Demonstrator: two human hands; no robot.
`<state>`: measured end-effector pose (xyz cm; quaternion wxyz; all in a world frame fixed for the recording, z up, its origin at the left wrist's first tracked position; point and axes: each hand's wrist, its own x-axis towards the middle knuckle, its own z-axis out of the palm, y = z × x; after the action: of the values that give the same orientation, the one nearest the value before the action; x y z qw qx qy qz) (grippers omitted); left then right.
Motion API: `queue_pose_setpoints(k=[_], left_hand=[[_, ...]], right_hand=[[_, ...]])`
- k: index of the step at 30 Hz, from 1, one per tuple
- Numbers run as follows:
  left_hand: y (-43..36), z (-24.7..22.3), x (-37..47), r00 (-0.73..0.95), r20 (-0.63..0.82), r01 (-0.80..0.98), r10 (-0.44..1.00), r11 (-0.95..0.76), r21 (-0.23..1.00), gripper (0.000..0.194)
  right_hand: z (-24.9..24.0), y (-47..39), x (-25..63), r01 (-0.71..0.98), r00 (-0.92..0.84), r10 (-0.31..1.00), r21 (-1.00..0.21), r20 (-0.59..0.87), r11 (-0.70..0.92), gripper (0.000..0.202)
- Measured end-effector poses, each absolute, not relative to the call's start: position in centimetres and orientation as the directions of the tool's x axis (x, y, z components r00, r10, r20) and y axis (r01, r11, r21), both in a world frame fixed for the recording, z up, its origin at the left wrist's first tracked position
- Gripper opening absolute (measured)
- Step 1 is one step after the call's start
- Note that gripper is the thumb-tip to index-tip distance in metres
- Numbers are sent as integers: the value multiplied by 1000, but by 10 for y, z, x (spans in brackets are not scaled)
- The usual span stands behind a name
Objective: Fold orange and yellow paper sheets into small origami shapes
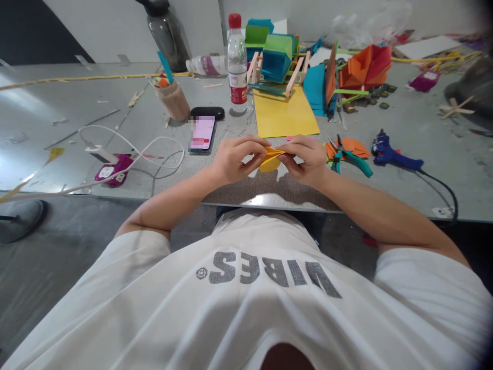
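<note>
A small folded piece of yellow paper (pixel 270 163) is held above the near edge of the table, between my two hands. My left hand (pixel 241 160) pinches its left side with thumb and fingers. On the other side, my right hand (pixel 305 160) grips the paper's pointed right end between thumb and fingertips. The folds open toward me in thin layers. Just beyond my hands lies a flat yellow sheet (pixel 287 115). Teal-handled pliers (pixel 348 156) rest on orange paper pieces (pixel 356 146) to the right of my right hand.
A blue glue gun (pixel 398 151) with a black cord lies at right. Paper-and-stick models (pixel 277 56) and orange folded paper (pixel 365 67) stand behind. A red-capped bottle (pixel 238 67), a phone (pixel 202 133), a stick cup (pixel 172 100) and a purple power adapter (pixel 114 170) with white cable occupy the left.
</note>
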<state>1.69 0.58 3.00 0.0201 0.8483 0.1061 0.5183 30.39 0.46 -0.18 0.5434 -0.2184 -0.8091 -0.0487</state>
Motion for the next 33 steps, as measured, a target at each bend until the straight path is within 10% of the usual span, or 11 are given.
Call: queue_pose_setpoints(k=[33], left_hand=[[-6,35,16,492,825,146,279,-960,237,42]], right_hand=[[12,-8,296,370,-240,302,-201,923,907,34]])
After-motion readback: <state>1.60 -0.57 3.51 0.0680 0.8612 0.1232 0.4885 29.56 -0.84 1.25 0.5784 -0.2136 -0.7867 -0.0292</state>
